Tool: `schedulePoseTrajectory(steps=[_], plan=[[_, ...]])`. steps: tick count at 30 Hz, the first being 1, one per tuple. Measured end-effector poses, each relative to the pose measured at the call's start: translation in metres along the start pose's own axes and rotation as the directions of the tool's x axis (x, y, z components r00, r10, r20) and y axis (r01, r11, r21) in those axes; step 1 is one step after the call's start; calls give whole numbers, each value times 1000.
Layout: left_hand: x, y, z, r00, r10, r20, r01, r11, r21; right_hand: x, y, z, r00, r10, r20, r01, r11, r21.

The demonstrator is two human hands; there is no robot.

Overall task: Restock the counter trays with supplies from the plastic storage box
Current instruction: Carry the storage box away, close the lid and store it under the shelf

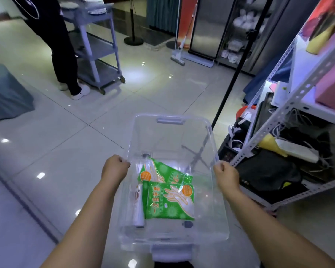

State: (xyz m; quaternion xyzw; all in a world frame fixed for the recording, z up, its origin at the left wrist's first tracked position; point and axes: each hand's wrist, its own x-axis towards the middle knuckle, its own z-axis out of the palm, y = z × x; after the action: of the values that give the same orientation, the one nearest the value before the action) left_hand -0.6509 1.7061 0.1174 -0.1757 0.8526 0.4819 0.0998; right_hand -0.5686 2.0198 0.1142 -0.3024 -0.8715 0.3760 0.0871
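Both hands grip the clear plastic storage box (170,120) by its long rims: the left hand (114,167) is curled shut over the left rim, fingers folded inward on the edge, and the right hand (225,174) is closed the same way over the right rim, with both bare forearms reaching in from the near edge of the view. Between the hands the box is carried above the floor, open at the top, with a grey latch handle on its far end wall. Inside, on the bottom toward the near left, lie two green packets of disposable gloves: the near packet (169,200) lies flat with a printed hand and an orange round label showing, and the far packet (155,172) sits partly under it, tilted against the left side. Just beside them, along the left wall, lies a white roll of plastic bags (137,206), its end pointing toward the near side. The right half of the box holds nothing visible. Under and around the box is a glossy tiled floor (66,132). To the right stands a white metal shelving rack (290,105) crowded with cables, dark bags and coloured boxes. At the far left a person in dark trousers (60,47) stands beside a grey service cart (101,49) stacked with white plates. Farther back right is a glass-door cabinet (238,29).
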Motion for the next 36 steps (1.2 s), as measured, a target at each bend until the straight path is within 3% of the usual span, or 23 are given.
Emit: schedulePoseTrajectory(steps=[6,14,24,28,36], plan=[[79,45,-14,990,-76,-122,77,997,5,108,-63,41,981,-31,190,25,999,31],[189,66,-43,971,-134,-198,117,988,-97,213,-157,113,944,-125,305,102,991,91],[394,114,-106,996,-69,-56,70,998,10,329,-266,237,970,-32,241,8,995,100],[476,148,-120,998,-16,-67,23,995,99,366,-300,270,981,10,192,-37,990,139],[591,237,-55,990,106,92,-123,968,217,456,-293,273,986,159,60,-167,970,178]])
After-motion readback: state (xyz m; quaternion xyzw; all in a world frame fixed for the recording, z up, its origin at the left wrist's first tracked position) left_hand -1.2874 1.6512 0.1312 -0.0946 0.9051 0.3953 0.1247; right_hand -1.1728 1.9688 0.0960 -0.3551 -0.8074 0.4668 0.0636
